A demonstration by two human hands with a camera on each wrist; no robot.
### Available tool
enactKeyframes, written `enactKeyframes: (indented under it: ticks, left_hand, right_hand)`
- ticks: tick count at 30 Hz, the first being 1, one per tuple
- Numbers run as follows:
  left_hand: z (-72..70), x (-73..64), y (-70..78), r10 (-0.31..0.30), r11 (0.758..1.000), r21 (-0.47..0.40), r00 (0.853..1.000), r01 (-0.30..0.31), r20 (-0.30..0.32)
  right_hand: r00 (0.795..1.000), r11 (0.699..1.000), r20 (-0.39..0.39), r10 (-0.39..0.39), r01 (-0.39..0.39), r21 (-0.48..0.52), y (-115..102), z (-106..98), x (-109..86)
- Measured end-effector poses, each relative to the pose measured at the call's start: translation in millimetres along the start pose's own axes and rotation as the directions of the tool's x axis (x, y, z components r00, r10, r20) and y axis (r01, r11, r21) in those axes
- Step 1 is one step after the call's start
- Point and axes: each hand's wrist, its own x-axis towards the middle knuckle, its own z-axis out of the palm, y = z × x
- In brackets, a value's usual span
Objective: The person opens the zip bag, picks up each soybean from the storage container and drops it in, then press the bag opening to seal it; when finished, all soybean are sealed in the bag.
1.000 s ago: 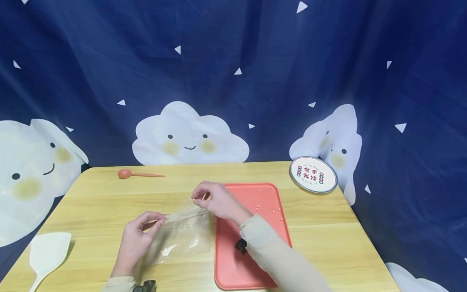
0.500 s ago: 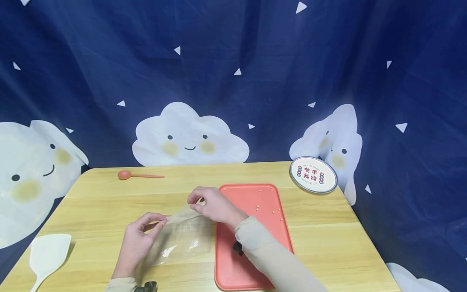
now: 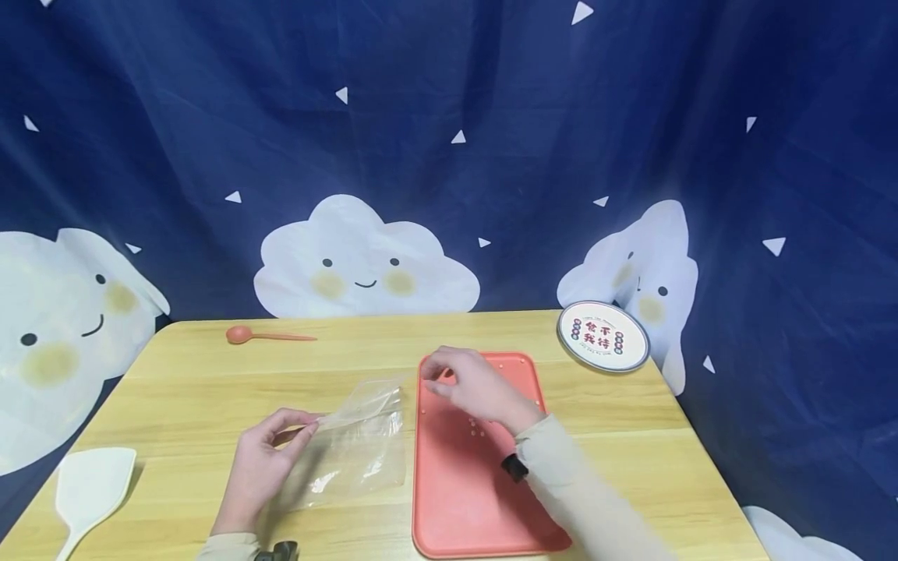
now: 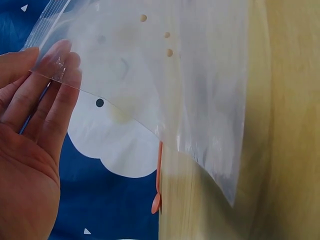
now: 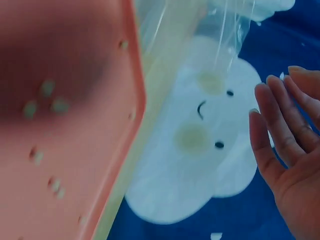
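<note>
My left hand (image 3: 261, 463) pinches the upper left corner of a clear zip-lock bag (image 3: 358, 452) between thumb and fingers. The bag's lower part lies on the table, left of a red tray (image 3: 456, 510). Over the tray's far left part, clear of the bag, hovers my right hand (image 3: 480, 391), its fingers loosely bent and nothing visible between them. Several small pale round beans (image 5: 59, 106) are scattered in the tray. Through the bag's film in the left wrist view, 3 tan beans (image 4: 167, 35) show. My right forearm hides part of the tray.
A red spoon (image 3: 240, 334) lies near the table's far left edge. Its counterpart at the near left is a white spatula (image 3: 94, 483). At the far right sits an oval plate (image 3: 603, 336) with printed characters. A blue curtain (image 3: 421, 117) hangs behind.
My right hand has let go of the bag's rim and moved right over the tray. The bag's right side has sagged. My left hand has kept its pinch in place.
</note>
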Motion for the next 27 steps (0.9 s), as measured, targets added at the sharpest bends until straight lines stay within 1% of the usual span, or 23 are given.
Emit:
enactKeyframes:
  ticks: [4, 7, 10, 12, 15, 19, 22, 25, 27]
  left_hand:
    - [0.4, 0.6, 0.8, 0.006, 1.0, -0.007, 1.0, -0.006, 0.008]
    - [0.6, 0.9, 1.7, 0.004, 1.0, -0.006, 1.0, -0.004, 0.014]
    - [1.0, 0.8, 2.1, -0.001, 1.0, -0.009, 1.0, 0.002, 0.019]
    - [1.4, 0.5, 2.1, -0.006, 1.0, -0.014, 1.0, 0.006, 0.02]
    - [1.9, -0.1, 2.4, -0.01, 1.0, -0.015, 1.0, 0.01, 0.017]
    - [1.8, -1.3, 3.1, -0.018, 1.0, -0.01, 1.0, 0.018, 0.016]
    - [1.6, -2.0, 3.4, -0.028, 1.0, -0.008, 0.999, 0.028, 0.018]
    - [1.5, -2.1, 3.4, -0.032, 0.999, -0.001, 0.999, 0.032, 0.016]
    - [1.7, -1.9, 3.0, -0.029, 1.0, 0.004, 0.999, 0.029, 0.015]
  right_hand:
    - [1.0, 0.998, 0.004, 0.02, -0.02, -0.053, 19, -12, -18.7]
    - [1.0, 0.995, 0.004, 0.002, -0.001, -0.097, 38, -16, -30.9]
    - [1.0, 0.994, 0.028, -0.015, 0.018, -0.107, 54, -17, -40.6]
    - [0.998, 0.995, 0.058, -0.013, 0.019, -0.1, 61, -17, -45.6]
    - [0.996, 0.995, 0.093, -0.001, 0.011, -0.104, 69, -15, -50.4]
    - [0.992, 0.981, 0.125, -0.004, 0.028, -0.193, 78, -11, -52.9]
    - [0.989, 0.965, 0.144, 0.016, 0.022, -0.263, 82, -7, -53.5]
    - [0.987, 0.956, 0.153, 0.044, 0.003, -0.294, 85, -3, -53.4]
    - [0.987, 0.95, 0.156, 0.047, 0.004, -0.311, 87, -2, -53.0]
